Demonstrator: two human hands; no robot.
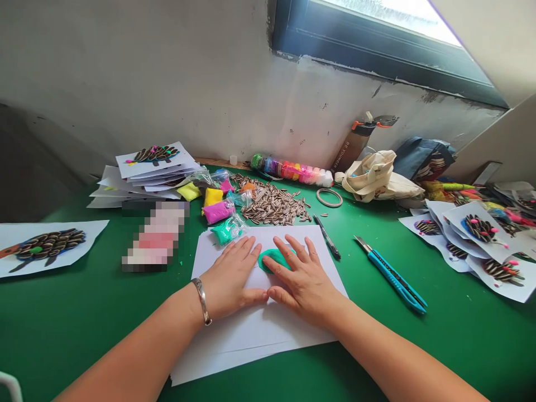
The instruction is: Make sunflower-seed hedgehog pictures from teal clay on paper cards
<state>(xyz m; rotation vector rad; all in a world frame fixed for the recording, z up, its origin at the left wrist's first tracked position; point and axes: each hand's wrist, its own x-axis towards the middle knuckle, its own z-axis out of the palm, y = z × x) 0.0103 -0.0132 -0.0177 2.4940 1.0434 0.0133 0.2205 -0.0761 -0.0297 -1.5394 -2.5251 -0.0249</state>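
Observation:
A flat lump of teal clay (pixel 268 258) lies on a white sheet of paper (pixel 251 335) in front of me. My right hand (pixel 304 279) rests flat on the clay's right side, fingers spread and stretched out. My left hand (pixel 230 273) lies flat on the paper just left of the clay, fingers together and extended; a metal bracelet circles that wrist. Neither hand grips anything.
Behind the paper lie a pile of sunflower seeds (pixel 274 205) and small bags of coloured clay (pixel 218 212). A blue utility knife (pixel 391 273) and a black pen (pixel 327 237) lie to the right. Finished seed pictures sit stacked at left (pixel 153 167) and right (pixel 481 234). A tape ring, cloth bag and bottle stand by the wall.

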